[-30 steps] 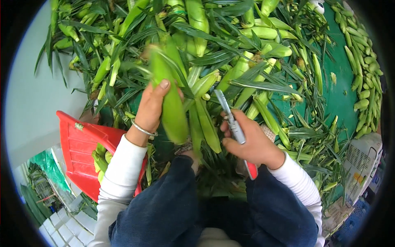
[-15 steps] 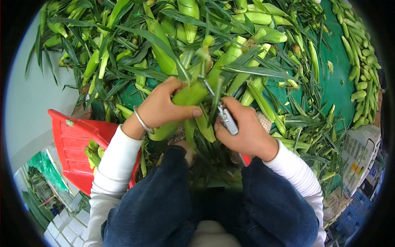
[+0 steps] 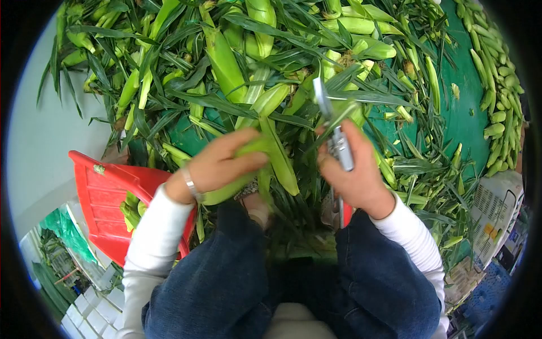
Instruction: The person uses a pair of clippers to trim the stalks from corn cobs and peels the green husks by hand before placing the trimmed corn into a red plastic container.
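Left hand (image 3: 217, 164): closed around cob (image 3: 240, 172), gripping mid-length, above the knees.
Cob axis: tilted, lower end toward crate (image 3: 107, 198), upper end rising right toward knife (image 3: 333, 127); husk leaves hanging from upper end.
Right hand (image 3: 355, 175): closed on knife handle, blade pointing up and away.
Knife to cob: just right of cob's upper end, apart, blade roughly crosswise to cob axis.
Nearer hand: left on cob; right beside it.
Surroundings: pile (image 3: 254, 68) of unhusked cobs ahead, green sheet (image 3: 463, 113) right.

Green husked corn ear (image 3: 237, 181), steel knife (image 3: 337, 141)
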